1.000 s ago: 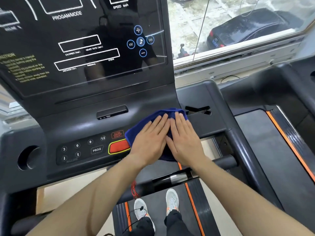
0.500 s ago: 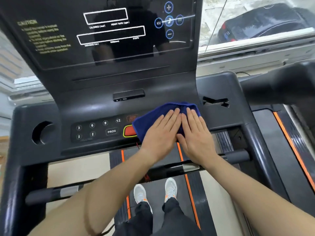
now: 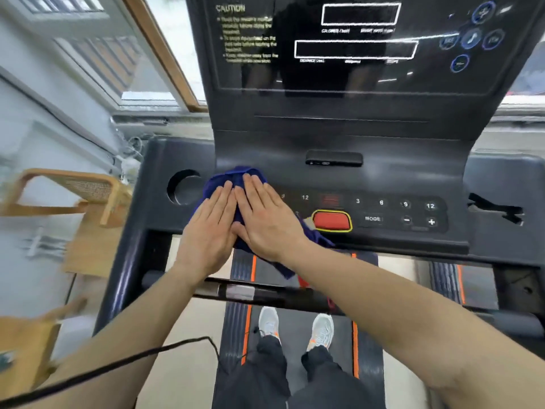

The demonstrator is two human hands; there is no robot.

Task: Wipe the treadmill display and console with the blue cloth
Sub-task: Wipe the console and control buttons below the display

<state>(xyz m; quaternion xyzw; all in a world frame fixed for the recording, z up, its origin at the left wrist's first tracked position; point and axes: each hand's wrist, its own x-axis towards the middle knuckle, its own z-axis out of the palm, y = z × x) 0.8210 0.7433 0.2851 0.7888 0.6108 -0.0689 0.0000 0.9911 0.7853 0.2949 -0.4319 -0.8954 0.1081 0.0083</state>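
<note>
A: Cloth point(image 3: 236, 174) location?
B: Left end of the console point(image 3: 383, 178), beside the round cup hole point(image 3: 182, 188).
A: Hands?
B: Left hand point(image 3: 209, 228) and right hand point(image 3: 265, 219) press it side by side, flat, fingers straight.

The dark console point(image 3: 383, 178) holds my things. The blue cloth point(image 3: 224, 177) lies bunched on its left part, just beside the round cup hole point(image 3: 184, 187). One end of the cloth hangs down over the front edge. My left grip point(image 3: 211, 228) and right grip point(image 3: 267, 219) lie flat on the cloth, side by side and touching. To the right of the cloth is the red button point(image 3: 331, 220) with a yellow rim. Past it sits a row of number buttons point(image 3: 381, 202).
</note>
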